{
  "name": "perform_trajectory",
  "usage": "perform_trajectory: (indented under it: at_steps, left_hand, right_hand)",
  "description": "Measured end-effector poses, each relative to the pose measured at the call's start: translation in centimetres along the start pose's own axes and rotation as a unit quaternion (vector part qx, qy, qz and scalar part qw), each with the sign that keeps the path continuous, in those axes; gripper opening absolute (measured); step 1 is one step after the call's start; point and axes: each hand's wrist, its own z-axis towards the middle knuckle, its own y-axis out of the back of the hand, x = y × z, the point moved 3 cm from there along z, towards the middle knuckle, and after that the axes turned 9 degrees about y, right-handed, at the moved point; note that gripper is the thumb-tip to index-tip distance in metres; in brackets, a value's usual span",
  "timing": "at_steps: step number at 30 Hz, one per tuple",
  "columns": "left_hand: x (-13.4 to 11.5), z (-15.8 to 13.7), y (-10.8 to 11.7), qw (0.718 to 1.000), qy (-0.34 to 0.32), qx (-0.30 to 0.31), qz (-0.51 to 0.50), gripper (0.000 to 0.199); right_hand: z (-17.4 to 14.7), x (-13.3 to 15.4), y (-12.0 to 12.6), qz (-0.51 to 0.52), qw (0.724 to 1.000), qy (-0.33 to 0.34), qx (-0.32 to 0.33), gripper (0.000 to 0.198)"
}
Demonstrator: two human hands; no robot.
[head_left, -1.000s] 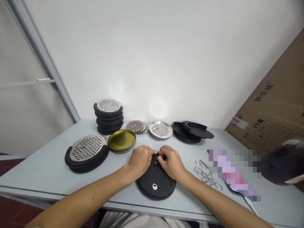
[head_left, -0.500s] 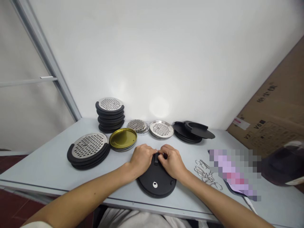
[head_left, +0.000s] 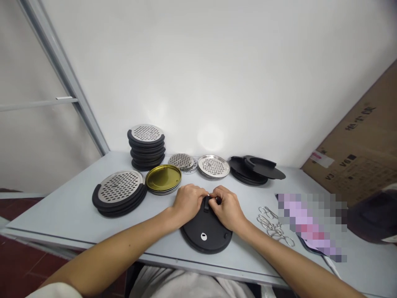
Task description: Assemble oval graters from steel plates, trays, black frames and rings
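In the head view, a black disc (head_left: 208, 229) lies flat on the bench (head_left: 71, 215), close to the middle of its front edge. A black tab (head_left: 206, 204) sits at the disc's far side, and a white oval mark (head_left: 204, 236) shows on the half nearer that edge. The left hand (head_left: 190, 201) and the right hand (head_left: 228, 207) meet over the far rim, both narrow, thumbs and forefingers pinched together on a small shiny bit (head_left: 209, 195); its shape is too small to tell.

Towards the bench's left edge lies a low stack of black-rimmed perforated discs (head_left: 119, 188), touching or nearly touching the gold-coloured plate (head_left: 163, 178) that tops a pile to its right. A taller stack of similar discs (head_left: 147, 145) stands by the back edge, towards the back left corner. Rightward along that edge come small perforated plates (head_left: 180, 161), silver perforated plates (head_left: 214, 167) and a loose pile of black trays (head_left: 248, 169), the top one tilted.

To the right of the right hand, metal rings (head_left: 273, 229) lie scattered beside a pixelated slab (head_left: 310, 225). A dark container (head_left: 372, 217) is near the right edge, in front of a cardboard box (head_left: 350, 149).
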Motion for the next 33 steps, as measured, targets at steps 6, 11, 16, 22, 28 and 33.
perform_trajectory:
  at_steps: [6,11,16,22,28,33]
  left_hand:
    - [0.1,0.3,0.0,1.0,0.022,-0.004,-0.017,0.021]
    - [0.0,0.4,0.2,0.999,0.027,-0.005,-0.031,0.021]
    - [0.4,0.6,1.6,0.997,0.036,0.045,-0.06,0.022]
    - [1.3,0.5,2.7,0.985,0.058,0.124,-0.105,0.019]
    - [1.2,0.8,3.2,0.986,0.057,0.093,-0.123,0.019]
    - [1.3,0.5,4.1,0.948,0.09,0.192,-0.236,0.013]
  right_hand:
    - [0.1,0.0,0.0,0.006,1.0,-0.009,-0.004,0.013]
    - [0.2,-0.3,0.0,0.024,0.999,-0.029,-0.003,0.011]
    - [0.2,0.2,-0.2,0.049,0.998,-0.022,0.015,0.013]
    - [0.0,1.3,-0.4,0.049,0.997,0.015,0.064,0.015]
    - [0.3,1.6,0.6,0.046,0.997,0.054,0.037,0.016]
    - [0.2,3.1,1.7,0.081,0.993,0.041,0.073,0.013]
